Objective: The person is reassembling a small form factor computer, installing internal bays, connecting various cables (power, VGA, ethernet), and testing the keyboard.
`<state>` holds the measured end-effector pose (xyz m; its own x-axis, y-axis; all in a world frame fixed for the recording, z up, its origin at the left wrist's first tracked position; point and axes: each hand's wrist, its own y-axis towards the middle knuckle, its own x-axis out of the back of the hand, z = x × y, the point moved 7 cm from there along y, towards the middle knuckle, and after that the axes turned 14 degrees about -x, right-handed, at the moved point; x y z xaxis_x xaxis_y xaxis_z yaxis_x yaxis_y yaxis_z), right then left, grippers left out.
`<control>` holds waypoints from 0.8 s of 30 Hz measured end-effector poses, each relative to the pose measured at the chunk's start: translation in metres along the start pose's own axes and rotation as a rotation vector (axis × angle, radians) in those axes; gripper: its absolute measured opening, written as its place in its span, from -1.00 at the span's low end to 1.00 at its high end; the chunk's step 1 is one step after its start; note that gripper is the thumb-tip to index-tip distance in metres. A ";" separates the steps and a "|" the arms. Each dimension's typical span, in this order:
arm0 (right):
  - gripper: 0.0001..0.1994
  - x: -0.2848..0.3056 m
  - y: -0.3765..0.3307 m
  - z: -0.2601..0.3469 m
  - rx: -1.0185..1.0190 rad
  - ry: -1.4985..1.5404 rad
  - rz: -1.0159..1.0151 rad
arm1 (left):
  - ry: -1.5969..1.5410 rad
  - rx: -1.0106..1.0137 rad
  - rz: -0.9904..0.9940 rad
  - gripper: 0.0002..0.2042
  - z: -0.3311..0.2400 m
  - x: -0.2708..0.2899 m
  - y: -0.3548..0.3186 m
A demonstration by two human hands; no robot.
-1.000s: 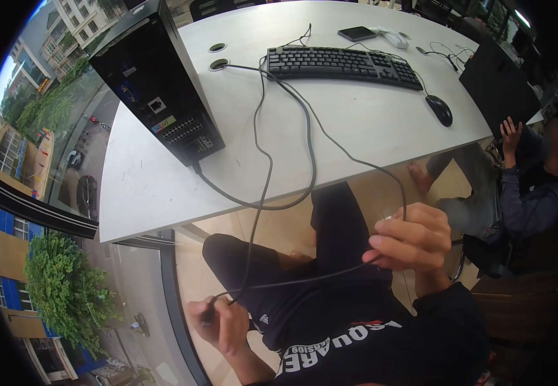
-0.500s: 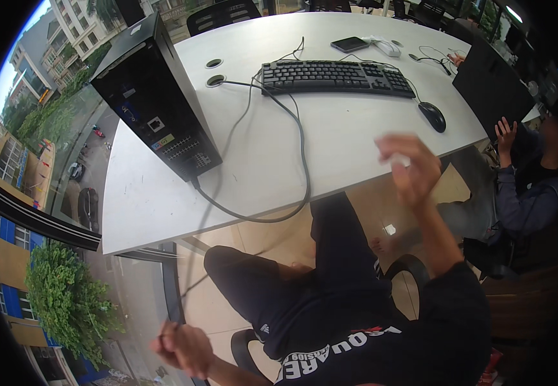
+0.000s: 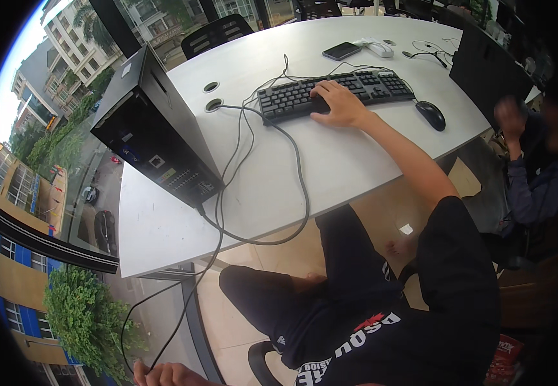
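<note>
The person's right hand [image 3: 340,103] lies flat on the black plastic keyboard [image 3: 337,93], fingers [image 3: 322,90] spread loosely over the ridged keys near its middle, clamped on nothing. Past the fingertips sit a flat dark phone [image 3: 342,50] and a pale oblong gadget [image 3: 379,49]; off to the little-finger side rests a glossy rounded mouse [image 3: 430,114]. The left hand [image 3: 166,374] hangs low at the picture's bottom edge, fingers curled together around a thin black cable [image 3: 189,296] that rises to the smooth white table [image 3: 330,174] and the boxy black computer tower [image 3: 153,132], where 2 round cable holes [image 3: 212,95] pierce the tabletop.
</note>
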<state>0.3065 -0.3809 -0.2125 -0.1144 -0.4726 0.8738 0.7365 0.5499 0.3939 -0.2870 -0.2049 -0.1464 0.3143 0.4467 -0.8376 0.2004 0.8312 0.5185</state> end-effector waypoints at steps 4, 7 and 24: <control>-0.53 0.017 -0.029 0.000 0.112 0.040 -0.028 | 0.033 -0.020 -0.010 -0.73 -0.007 0.009 0.008; -0.50 0.030 -0.049 0.000 0.156 0.019 -0.029 | 0.053 -0.055 -0.002 -0.72 -0.009 0.016 0.013; -0.66 0.083 -0.115 0.060 0.224 0.211 -0.089 | 0.037 0.138 0.178 -0.70 0.009 -0.010 0.009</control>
<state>0.1720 -0.4420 -0.1686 -0.0136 -0.6456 0.7636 0.5622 0.6266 0.5398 -0.2795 -0.2050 -0.1316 0.3220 0.5968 -0.7350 0.2706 0.6859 0.6755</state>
